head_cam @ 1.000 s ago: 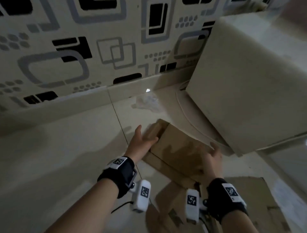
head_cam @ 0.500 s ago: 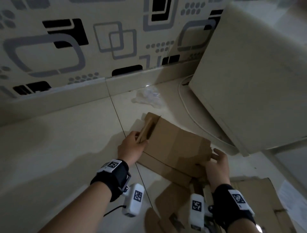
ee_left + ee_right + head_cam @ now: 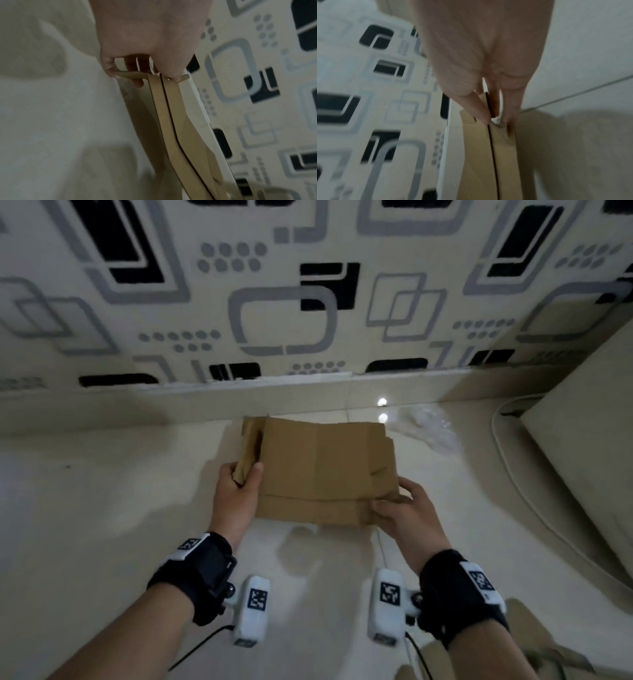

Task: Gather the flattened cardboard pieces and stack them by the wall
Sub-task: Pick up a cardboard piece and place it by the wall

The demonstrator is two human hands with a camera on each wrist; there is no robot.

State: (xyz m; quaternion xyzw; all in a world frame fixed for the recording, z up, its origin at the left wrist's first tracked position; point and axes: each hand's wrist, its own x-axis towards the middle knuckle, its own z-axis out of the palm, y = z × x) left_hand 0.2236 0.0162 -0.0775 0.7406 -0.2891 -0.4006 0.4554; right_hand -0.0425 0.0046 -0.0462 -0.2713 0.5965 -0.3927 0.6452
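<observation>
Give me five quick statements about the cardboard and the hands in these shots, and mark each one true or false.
1. Both hands hold the flattened cardboard. True: the left hand grips its left edge and the right hand its near right corner.
2. The cardboard leans against the patterned wall. False: it is held above the floor, short of the wall.
3. Crumpled clear plastic lies on the floor to the right of the cardboard. True.
4. The left hand is empty with straight fingers. False: its thumb and fingers pinch a folded flap.
5. More cardboard lies near the right wrist. True.
</observation>
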